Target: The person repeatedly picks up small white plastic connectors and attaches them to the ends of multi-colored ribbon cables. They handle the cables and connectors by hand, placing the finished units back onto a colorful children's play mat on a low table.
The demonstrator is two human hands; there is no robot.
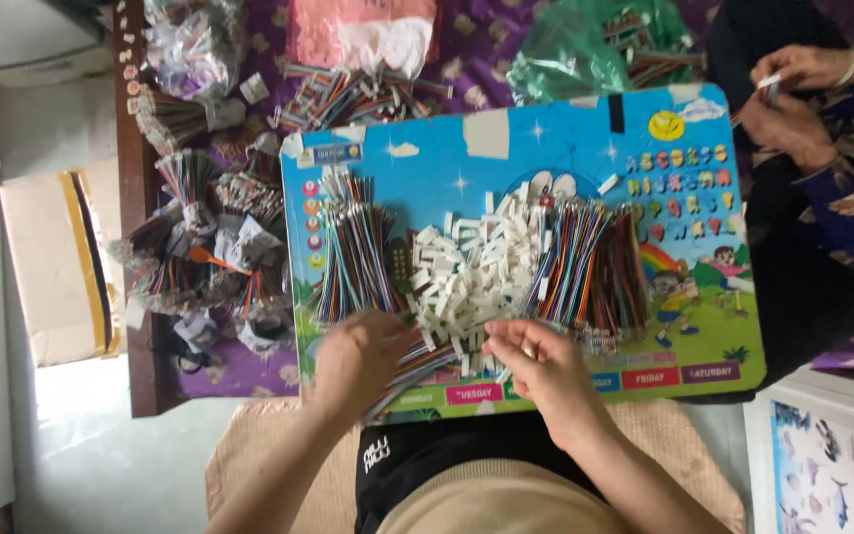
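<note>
A colourful children's board lies across my lap. On its middle is a heap of small white plastic connectors, with a bunch of multicoloured wires to its left and another to its right. My left hand grips a bundle of coloured wires at the board's near edge. My right hand pinches a small white connector at the heap's near side, fingers closed on it.
Many bundled wire sets lie on purple cloth left of the board. Plastic bags with more wires sit at the far side. Another person's hands work at the upper right. A cardboard box stands on the floor at left.
</note>
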